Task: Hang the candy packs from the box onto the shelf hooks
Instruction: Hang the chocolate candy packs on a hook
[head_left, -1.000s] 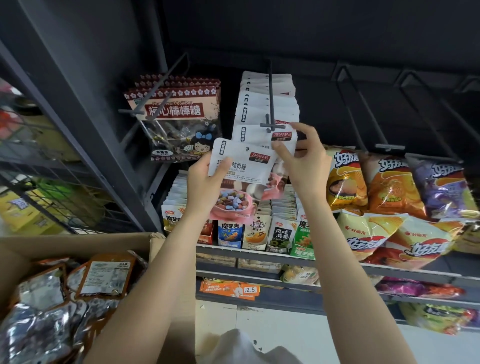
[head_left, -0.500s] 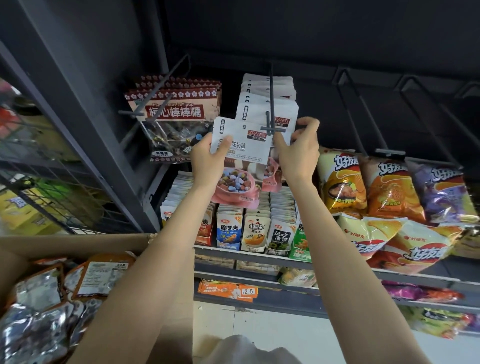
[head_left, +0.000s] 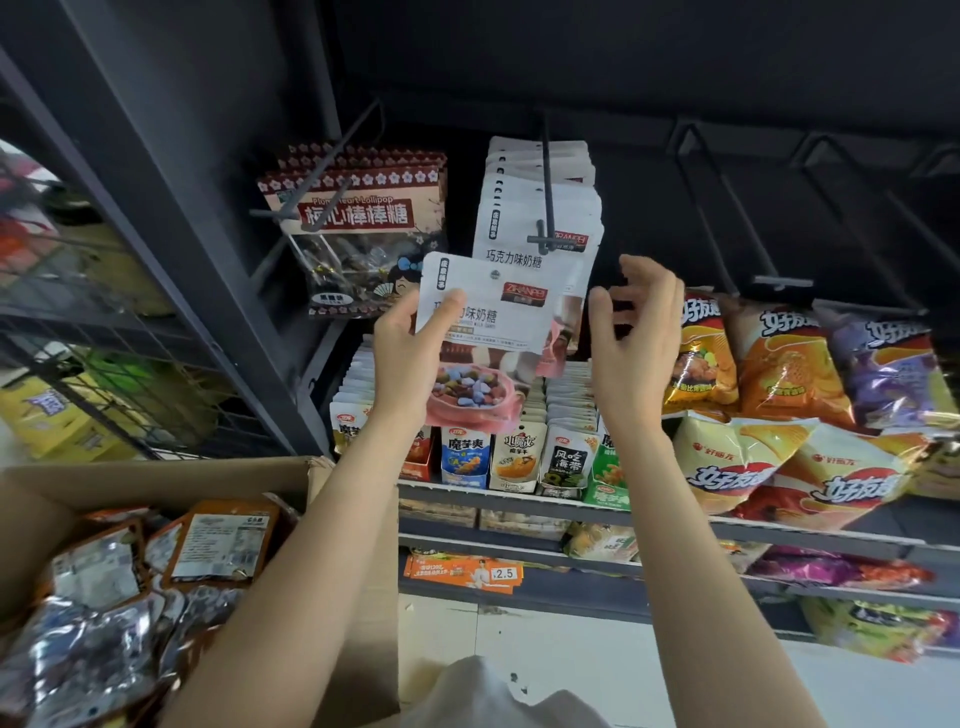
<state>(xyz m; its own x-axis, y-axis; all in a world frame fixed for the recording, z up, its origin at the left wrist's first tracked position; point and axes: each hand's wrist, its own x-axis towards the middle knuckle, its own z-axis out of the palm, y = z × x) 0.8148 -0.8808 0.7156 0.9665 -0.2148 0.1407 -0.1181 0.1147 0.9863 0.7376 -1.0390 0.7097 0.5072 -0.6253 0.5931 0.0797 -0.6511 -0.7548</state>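
Candy pack (head_left: 485, 322), a white pouch of chocolate-flavour milk candy, now sits below the hook (head_left: 545, 236) instead of up against its tip, where both hands had it half a second ago. It has dropped back down and to the left, and its small hang hole near the top edge is plainly off the prong. My reading is that the threading attempt missed or was abandoned, so this pack is not yet hung and the hole must be lined up with the prong end again.

Left hand (head_left: 410, 358) grips the pouch by its left edge, thumb laid across the printed front and fingers behind, holding it roughly upright and facing the camera, in front of the lower part of the hanging stack (head_left: 540, 208) of the same white pouches already on that hook.

Right hand (head_left: 631, 332) has let go. It hovers just beside the pouch's right edge, fingers loosely curled and spread, grasping nothing, with the palm turned toward the pack as if ready to take the top corner again.

Both forearms reach up from the bottom of the view, and the cardboard box (head_left: 156, 480) with more packs sits at lower left.
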